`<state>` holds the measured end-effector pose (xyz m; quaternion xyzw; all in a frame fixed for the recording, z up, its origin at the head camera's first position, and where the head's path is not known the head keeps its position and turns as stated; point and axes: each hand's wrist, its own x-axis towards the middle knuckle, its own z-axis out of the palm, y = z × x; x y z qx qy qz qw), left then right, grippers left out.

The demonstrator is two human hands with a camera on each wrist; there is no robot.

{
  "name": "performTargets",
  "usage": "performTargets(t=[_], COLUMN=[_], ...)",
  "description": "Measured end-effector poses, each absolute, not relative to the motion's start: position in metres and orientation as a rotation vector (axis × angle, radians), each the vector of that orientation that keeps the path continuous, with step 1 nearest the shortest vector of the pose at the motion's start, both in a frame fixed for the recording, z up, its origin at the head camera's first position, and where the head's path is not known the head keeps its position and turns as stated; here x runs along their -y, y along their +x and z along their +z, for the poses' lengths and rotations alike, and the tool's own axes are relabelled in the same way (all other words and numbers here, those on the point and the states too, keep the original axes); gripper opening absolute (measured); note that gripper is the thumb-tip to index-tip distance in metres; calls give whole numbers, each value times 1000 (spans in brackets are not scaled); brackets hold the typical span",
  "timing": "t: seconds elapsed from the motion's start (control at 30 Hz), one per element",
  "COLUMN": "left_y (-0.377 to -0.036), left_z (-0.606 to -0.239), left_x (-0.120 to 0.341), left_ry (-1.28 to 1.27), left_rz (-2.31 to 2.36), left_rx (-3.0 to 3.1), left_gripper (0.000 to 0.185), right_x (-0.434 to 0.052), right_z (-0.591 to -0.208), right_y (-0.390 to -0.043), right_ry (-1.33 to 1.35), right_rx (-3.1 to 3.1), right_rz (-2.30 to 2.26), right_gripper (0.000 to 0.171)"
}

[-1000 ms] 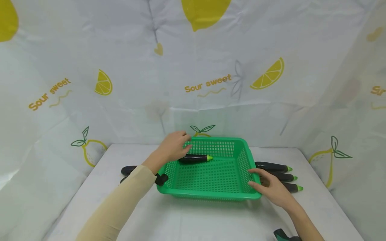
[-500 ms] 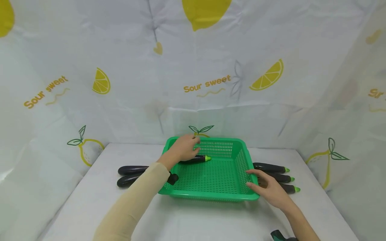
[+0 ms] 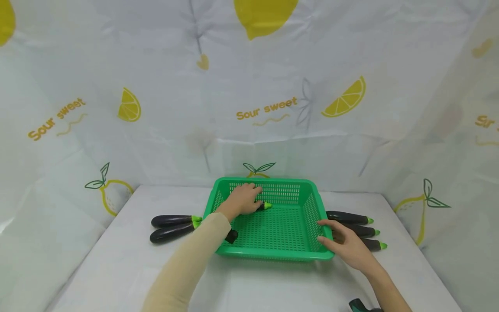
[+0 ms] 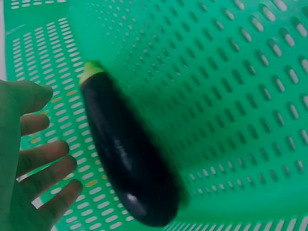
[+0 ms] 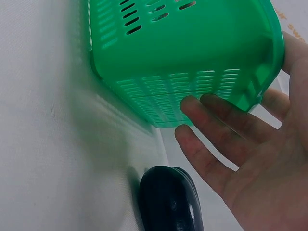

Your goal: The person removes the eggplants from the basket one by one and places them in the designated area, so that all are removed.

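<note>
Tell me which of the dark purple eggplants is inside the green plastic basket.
The dark purple eggplant under the left hand is the only one inside the green perforated plastic basket. The others lie on the white table: two eggplants left of it, three eggplants right.

White bench (image 3: 117, 277) under soft even light, white cloth backdrop (image 3: 163, 56) on three sides, yellow lemon prints (image 3: 345, 97), "Sour sweet" lettering (image 3: 266, 109), creases showing.
</note>
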<state>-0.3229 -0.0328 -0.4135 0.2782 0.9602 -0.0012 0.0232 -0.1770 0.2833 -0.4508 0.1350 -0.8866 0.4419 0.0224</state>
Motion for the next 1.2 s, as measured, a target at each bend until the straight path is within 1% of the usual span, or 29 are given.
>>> performTargets(t=[0.3,0.5,0.73,0.93,1.2], left_y=[-329,-330,-327,-325,-323], left_z=[-436,-442,-441,-436,-417], left_x=[35,34,29,25,24], left_ry=[744,710,722,759,864], left_rz=[-23,-92,-152,-117,-131], left_rx=[-2938,-2916,-2860,-2842,-2846], left_gripper=[48,49,50,52,42], right_x=[-283,-283,-283,-282,-282], right_z=[-452,-453,-454,-454,-452], right_y=[-177,-177,-177,-176,-176], right_ry=[416,411,414,401,384], right_rx=[2739,2739,2736,2738,2747], right_rz=[1392,1378,1378,1371,1349], right_gripper=[45,45,45,45,45])
